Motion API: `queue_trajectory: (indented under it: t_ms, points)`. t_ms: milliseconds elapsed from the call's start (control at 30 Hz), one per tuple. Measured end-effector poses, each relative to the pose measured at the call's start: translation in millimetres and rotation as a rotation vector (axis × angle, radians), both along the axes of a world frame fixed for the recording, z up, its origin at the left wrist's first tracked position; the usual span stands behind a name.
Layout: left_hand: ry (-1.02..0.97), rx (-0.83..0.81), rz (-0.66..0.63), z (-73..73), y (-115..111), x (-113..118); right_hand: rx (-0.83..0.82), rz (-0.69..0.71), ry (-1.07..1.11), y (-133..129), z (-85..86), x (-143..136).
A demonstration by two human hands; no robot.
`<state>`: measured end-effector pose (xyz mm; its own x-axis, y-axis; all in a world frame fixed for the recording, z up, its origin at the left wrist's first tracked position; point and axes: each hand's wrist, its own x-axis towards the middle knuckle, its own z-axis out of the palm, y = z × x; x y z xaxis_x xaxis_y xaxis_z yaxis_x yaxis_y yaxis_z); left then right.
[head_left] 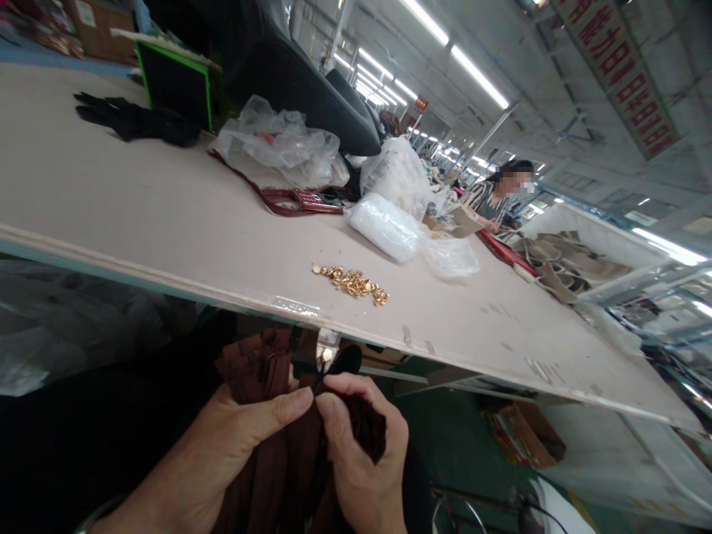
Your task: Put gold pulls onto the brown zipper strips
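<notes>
Ideally, the left hand [222, 437] and right hand [372, 452], fingers pinching brown strips [264, 371], should hold the pinched edges evenly aligned.

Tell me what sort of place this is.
Probably a sewing or leather-goods workshop: brown strips in the hands, a pile of small gold metal pieces on the worktable, and long rows of ceiling lights.

The brown strips [261, 368], soft and matt, are gathered in a loose bundle below the near edge of the worktop [167, 204], with uneven ends bunched upward beside the left hand [233, 430], more folded inside the curled right hand [370, 445], and lengths hanging between.
</notes>
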<state>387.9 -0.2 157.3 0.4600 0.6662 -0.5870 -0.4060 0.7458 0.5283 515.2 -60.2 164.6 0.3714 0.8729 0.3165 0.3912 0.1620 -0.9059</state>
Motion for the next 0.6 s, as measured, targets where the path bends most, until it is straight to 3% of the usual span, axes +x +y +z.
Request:
queue_trajectory:
  t_ms: [167, 300, 467, 600]
  points:
    - [0.042, 0.067, 0.085, -0.6, 2, 0, -0.205, 0.018, 0.327, 4, 1.4, -5]
    - [-0.053, 0.048, -0.039, 9.4, 9, 1, -0.309, 0.029, 0.690, 5, 0.4, -6]
    - [0.093, 0.202, -0.009, 17.0, 19, 2, -0.265, 0.010, 0.878, 14, 2.1, -6]
    - [0.051, 0.221, -0.072, 15.1, 23, 3, -0.242, 0.008, 0.933, 22, 5.2, -7]
